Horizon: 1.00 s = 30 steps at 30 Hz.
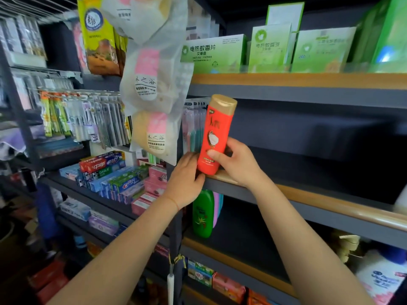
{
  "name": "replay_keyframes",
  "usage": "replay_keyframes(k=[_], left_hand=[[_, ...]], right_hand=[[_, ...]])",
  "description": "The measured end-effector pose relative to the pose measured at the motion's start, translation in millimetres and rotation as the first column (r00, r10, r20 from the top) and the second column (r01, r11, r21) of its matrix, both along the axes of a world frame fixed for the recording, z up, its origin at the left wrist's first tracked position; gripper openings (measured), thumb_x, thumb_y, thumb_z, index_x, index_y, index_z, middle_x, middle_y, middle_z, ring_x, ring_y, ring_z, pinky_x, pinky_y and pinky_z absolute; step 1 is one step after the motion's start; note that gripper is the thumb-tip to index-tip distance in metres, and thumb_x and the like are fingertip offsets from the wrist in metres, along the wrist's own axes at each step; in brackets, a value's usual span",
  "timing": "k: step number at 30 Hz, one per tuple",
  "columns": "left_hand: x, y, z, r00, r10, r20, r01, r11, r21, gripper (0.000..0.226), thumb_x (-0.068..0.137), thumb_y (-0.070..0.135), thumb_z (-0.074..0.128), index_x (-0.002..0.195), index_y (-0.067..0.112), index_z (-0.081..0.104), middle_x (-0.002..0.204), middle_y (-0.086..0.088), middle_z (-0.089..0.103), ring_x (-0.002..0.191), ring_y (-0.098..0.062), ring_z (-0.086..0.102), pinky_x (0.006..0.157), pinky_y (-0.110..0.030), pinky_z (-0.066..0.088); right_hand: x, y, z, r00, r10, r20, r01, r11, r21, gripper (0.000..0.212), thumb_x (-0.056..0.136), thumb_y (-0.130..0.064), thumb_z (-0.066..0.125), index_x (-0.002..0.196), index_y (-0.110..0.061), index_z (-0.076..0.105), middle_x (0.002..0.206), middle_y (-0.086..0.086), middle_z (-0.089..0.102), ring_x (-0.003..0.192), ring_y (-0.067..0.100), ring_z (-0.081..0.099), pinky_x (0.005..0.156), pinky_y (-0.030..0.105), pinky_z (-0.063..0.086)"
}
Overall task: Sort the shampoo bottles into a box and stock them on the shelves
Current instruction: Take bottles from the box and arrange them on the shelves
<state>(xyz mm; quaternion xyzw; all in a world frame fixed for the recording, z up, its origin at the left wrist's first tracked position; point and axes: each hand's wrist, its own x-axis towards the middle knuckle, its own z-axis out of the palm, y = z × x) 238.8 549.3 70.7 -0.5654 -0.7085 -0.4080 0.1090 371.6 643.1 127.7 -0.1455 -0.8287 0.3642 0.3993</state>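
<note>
From the head camera, a red shampoo bottle (212, 137) with a gold cap stands nearly upright, leaning slightly to the right, with its base on the front left end of the middle shelf (308, 194), a dark shelf with a wooden front lip. The right hand (236, 164) grips the bottle low on its right side, thumb laid across the front label and fingers curled behind. The left hand (187, 179) is against the bottle's lower left side, fingers bent round its bottom edge and thumb under the shelf lip. The rest of the middle shelf, to the right of the bottle, lies in dark shadow. Directly below the bottle, on the next shelf down, a green bottle (203, 213) stands upright with pink and blue bottles close behind it. Above the bottle, green boxes (214, 53) printed with Chinese text line the upper shelf. Left of the bottle hang pale packets (152, 84) with pink labels, and farther left toothbrush packs (88, 117) hang on hooks. Below those, lower left of the bottle, toothpaste cartons (114, 175) are stacked on another rack. At the lower right of the bottle, a white container (381, 278) with blue print shows partly.
</note>
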Motion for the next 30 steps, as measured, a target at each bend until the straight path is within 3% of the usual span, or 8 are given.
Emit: replay_keyframes(k=[4, 6, 10, 14, 16, 18, 20, 30], left_hand=[[-10, -7, -6, 0.999, -0.041, 0.009, 0.041, 0.999, 0.020, 0.039, 0.096, 0.040, 0.052, 0.130, 0.020, 0.054, 0.127, 0.003, 0.052, 0.119, -0.008, 0.045, 0.103, -0.032, 0.042], [-12, -10, -8, 0.997, -0.056, 0.056, 0.055, 0.998, 0.012, 0.049, 0.097, 0.050, 0.046, 0.136, 0.022, 0.052, 0.135, 0.004, 0.049, 0.126, -0.007, 0.042, 0.109, -0.032, 0.038], [-10, -11, -13, 0.997, 0.000, 0.074, 0.001, 1.000, -0.020, 0.053, 0.102, 0.045, 0.044, 0.149, 0.019, 0.042, 0.156, 0.001, 0.035, 0.145, -0.011, 0.025, 0.115, -0.024, 0.017], [-8, -10, -13, 0.996, -0.008, 0.091, 0.005, 1.000, 0.031, 0.052, 0.102, 0.042, 0.045, 0.147, 0.017, 0.043, 0.155, -0.001, 0.036, 0.142, -0.007, 0.025, 0.115, -0.022, 0.018], [-8, -9, -14, 0.996, -0.012, 0.091, 0.008, 0.999, 0.039, 0.052, 0.102, 0.042, 0.045, 0.147, 0.017, 0.043, 0.154, 0.001, 0.036, 0.136, 0.003, 0.022, 0.115, -0.023, 0.019], [-8, -8, -15, 0.996, -0.010, 0.086, 0.008, 0.999, 0.031, 0.052, 0.102, 0.042, 0.045, 0.148, 0.018, 0.042, 0.154, 0.001, 0.035, 0.132, 0.006, 0.018, 0.114, -0.022, 0.018], [-9, -8, -16, 0.997, -0.009, 0.081, 0.007, 1.000, 0.014, 0.052, 0.102, 0.043, 0.045, 0.149, 0.020, 0.040, 0.156, 0.002, 0.033, 0.133, 0.007, 0.015, 0.112, -0.020, 0.015], [-12, -6, -18, 0.997, 0.013, 0.074, -0.010, 0.999, -0.032, 0.054, 0.102, 0.042, 0.045, 0.152, 0.024, 0.034, 0.161, 0.004, 0.026, 0.145, 0.000, 0.011, 0.112, -0.020, 0.011]], right_hand=[[-6, 0, 2, 0.998, 0.041, -0.053, -0.041, 0.999, 0.002, 0.034, 0.093, -0.017, 0.068, 0.125, -0.011, 0.062, 0.112, -0.003, 0.068, 0.093, -0.006, 0.063, 0.079, 0.007, 0.047], [-2, 3, 2, 0.991, 0.033, -0.132, -0.032, 0.999, 0.014, 0.036, 0.093, -0.018, 0.068, 0.128, -0.015, 0.061, 0.117, -0.003, 0.068, 0.104, 0.004, 0.065, 0.089, 0.017, 0.051], [1, 12, 3, 0.994, -0.002, -0.105, 0.006, 0.999, 0.035, 0.037, 0.092, -0.017, 0.068, 0.128, -0.018, 0.059, 0.116, -0.004, 0.068, 0.105, 0.008, 0.064, 0.093, 0.024, 0.052], [-16, 23, 4, 0.986, -0.078, 0.150, 0.075, 0.997, 0.028, 0.035, 0.090, -0.020, 0.071, 0.124, -0.015, 0.063, 0.117, 0.004, 0.069, 0.105, 0.018, 0.065, 0.096, 0.037, 0.051], [-27, 27, 8, 0.977, -0.031, 0.211, 0.058, 0.991, -0.121, 0.039, 0.091, -0.022, 0.071, 0.127, -0.014, 0.061, 0.122, 0.006, 0.068, 0.108, 0.020, 0.065, 0.097, 0.038, 0.052], [-37, 30, 12, 0.975, 0.066, 0.211, 0.012, 0.938, -0.346, 0.045, 0.092, -0.023, 0.069, 0.134, -0.014, 0.055, 0.126, 0.007, 0.066, 0.110, 0.021, 0.065, 0.094, 0.038, 0.055], [-45, 35, 15, 0.975, 0.072, 0.211, 0.023, 0.909, -0.416, 0.049, 0.093, -0.023, 0.068, 0.138, -0.014, 0.051, 0.129, 0.008, 0.064, 0.110, 0.022, 0.065, 0.086, 0.034, 0.056], [-67, 52, 10, 0.976, 0.035, 0.214, 0.050, 0.924, -0.380, 0.055, 0.092, -0.025, 0.070, 0.142, -0.016, 0.048, 0.134, 0.007, 0.061, 0.118, 0.023, 0.061, 0.102, 0.043, 0.050]])
